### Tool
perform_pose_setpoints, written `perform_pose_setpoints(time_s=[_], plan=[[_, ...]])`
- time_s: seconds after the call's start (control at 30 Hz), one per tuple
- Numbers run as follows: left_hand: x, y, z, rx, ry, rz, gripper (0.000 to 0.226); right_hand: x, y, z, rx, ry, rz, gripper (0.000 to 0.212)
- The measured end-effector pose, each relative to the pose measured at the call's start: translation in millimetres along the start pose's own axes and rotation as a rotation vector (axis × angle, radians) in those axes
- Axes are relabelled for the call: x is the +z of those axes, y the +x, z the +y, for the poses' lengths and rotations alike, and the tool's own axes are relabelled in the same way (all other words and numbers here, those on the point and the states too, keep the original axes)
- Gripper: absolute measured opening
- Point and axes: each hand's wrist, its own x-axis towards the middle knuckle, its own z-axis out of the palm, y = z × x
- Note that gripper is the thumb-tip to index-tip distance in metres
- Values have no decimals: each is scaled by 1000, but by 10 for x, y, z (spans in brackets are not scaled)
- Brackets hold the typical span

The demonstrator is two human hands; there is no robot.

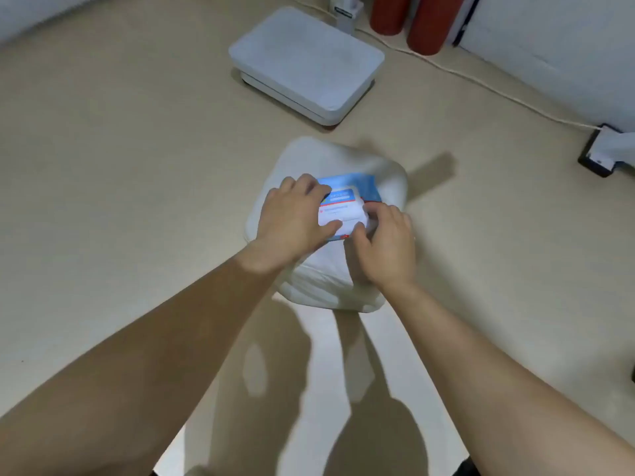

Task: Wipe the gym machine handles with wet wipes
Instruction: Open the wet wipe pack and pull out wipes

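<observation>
A blue pack of wet wipes (347, 202) with a white lid flap lies on top of a white plastic stool (330, 159) on the floor. My left hand (295, 221) presses on the pack's left side, fingers curled over its edge. At the pack's right front corner, my right hand (385, 242) has its fingertips pinched at the white flap. No gym machine handle is in view.
A white flat scale-like platform (305, 63) sits on the beige floor beyond the stool. Red cylinders (429, 22) stand at the back by a white wall. A pale cable (481, 80) runs to a black plug block (599, 152) at the right.
</observation>
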Motion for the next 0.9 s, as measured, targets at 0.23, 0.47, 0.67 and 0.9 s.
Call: perform_pose_setpoints(time_s=[0.23,0.47,0.67,0.9], plan=[[-125,82,87,-4,-1,170,50,-11,-29,49,-9,-5,8,30],[-71,341,-101,-233,-138,232,27,19,74,-19,-18,-101,25,26],[76,153,-20,-44,-256,61,29,50,119,-68,-30,-89,20,24],[59,73,-63,-3,-437,13,34,91,203,-292,35,110,-90,35]])
